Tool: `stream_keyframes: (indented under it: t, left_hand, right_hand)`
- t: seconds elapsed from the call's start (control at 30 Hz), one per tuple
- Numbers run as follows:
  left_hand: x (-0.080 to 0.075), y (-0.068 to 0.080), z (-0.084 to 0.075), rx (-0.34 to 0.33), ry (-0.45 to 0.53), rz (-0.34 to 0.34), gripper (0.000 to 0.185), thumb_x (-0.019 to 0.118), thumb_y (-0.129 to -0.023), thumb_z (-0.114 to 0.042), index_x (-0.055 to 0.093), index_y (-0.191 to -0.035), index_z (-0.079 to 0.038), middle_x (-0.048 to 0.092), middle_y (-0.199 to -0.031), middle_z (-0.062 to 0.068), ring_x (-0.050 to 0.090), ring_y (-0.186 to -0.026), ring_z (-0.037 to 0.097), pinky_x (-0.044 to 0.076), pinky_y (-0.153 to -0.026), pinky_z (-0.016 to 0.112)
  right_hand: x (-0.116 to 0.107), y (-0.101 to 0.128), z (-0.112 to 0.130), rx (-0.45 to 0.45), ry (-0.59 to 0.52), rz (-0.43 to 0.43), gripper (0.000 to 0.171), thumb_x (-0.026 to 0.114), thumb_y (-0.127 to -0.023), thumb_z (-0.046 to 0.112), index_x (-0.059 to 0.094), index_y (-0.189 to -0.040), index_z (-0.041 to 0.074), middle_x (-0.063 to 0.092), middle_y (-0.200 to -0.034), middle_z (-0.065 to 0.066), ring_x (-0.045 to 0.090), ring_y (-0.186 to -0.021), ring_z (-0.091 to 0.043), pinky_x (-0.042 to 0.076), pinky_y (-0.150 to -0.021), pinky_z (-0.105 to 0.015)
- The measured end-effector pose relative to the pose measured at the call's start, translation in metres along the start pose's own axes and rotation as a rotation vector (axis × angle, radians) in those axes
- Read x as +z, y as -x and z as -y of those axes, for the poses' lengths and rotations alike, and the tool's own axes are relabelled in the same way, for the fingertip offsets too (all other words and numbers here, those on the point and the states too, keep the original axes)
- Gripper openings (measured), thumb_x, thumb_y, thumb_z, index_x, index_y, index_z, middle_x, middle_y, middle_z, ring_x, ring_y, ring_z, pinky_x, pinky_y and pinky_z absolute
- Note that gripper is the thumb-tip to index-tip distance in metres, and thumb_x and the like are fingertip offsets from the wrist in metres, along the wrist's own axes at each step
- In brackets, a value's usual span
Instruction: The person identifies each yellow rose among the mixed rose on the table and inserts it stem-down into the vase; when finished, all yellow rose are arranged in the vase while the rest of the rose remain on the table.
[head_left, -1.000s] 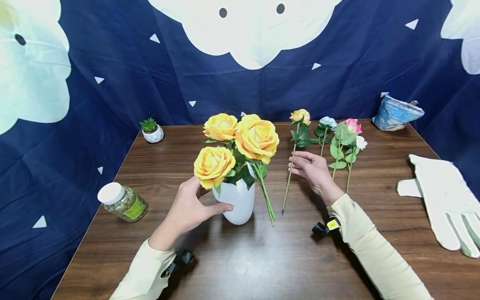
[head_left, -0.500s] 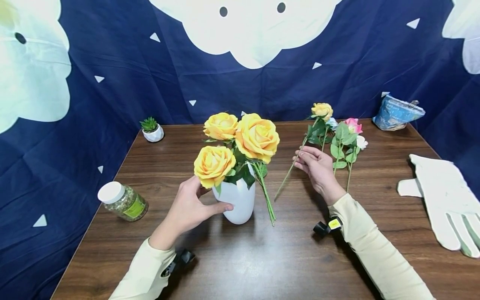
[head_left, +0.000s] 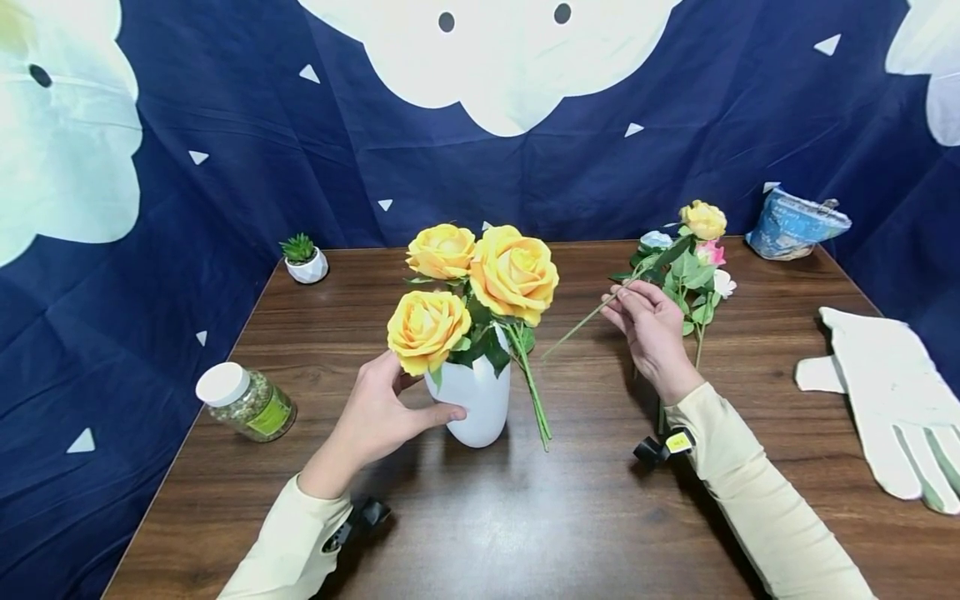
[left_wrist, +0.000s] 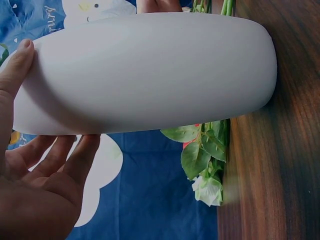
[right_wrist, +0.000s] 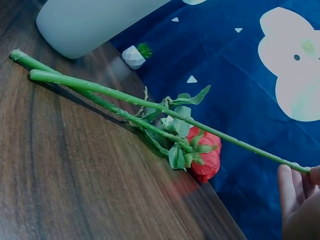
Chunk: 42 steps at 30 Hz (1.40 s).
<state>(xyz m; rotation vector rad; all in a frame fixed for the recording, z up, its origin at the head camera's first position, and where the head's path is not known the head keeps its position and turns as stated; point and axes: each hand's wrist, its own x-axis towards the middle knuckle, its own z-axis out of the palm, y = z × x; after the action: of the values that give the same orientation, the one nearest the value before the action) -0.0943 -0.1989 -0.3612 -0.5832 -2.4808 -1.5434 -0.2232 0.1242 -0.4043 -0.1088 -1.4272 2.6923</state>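
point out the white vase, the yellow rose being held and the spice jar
white vase [head_left: 480, 400], head view, bare front of its body
yellow rose [head_left: 705, 220], head view, its bloom
spice jar [head_left: 255, 410], head view, its glass side

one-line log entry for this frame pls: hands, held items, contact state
left hand: holds white vase, upright on table | right hand: pinches yellow rose stem, lifted off table | loose flowers: lying behind right hand

Small yellow rose [head_left: 702, 219] slanted above table, white vase [head_left: 475, 398] upright

Lidded jar [head_left: 244, 403] lying at left; small potted succulent [head_left: 303, 260] behind; white glove [head_left: 885, 400] right; crumpled bag [head_left: 797, 223], perhaps foil.
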Motion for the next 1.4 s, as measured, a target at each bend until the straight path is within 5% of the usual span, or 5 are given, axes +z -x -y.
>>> stream_keyframes:
  t: [0.5,0.8,1.4]
  left_hand:
    - [0.000,0.001,0.000,-0.001,0.005,0.000,0.081,0.094,-0.071,-0.001,0.056,-0.142,-0.004,0.066,-0.133,0.009,0.063,-0.125,0.021,0.054,-0.104,0.034]
    - [0.000,0.001,0.000,-0.004,-0.007,-0.002,0.082,0.094,-0.071,-0.001,0.056,-0.143,-0.004,0.066,-0.133,0.009,0.063,-0.125,0.024,0.054,-0.104,0.037]
    - [0.001,0.000,0.001,0.005,-0.006,-0.011,0.078,0.094,-0.072,-0.002,0.058,-0.141,-0.003,0.067,-0.131,0.012,0.063,-0.123,0.024,0.055,-0.102,0.041]
  right_hand:
    - [0.002,-0.004,0.007,-0.146,-0.174,-0.116,0.025,0.048,-0.099,-0.017,0.058,-0.086,0.001,0.075,-0.077,-0.008,0.074,-0.069,-0.017,0.064,-0.068,-0.027]
    - [0.002,-0.004,0.012,-0.132,-0.303,-0.153,0.021,0.051,-0.100,-0.015,0.056,-0.087,0.001,0.073,-0.081,-0.014,0.072,-0.065,-0.018,0.064,-0.071,-0.028]
    - [0.024,0.019,0.041,-0.203,-0.379,-0.171,0.015,0.056,-0.099,-0.012,0.058,-0.089,-0.002,0.072,-0.081,-0.014,0.072,-0.068,-0.020,0.064,-0.069,-0.028]
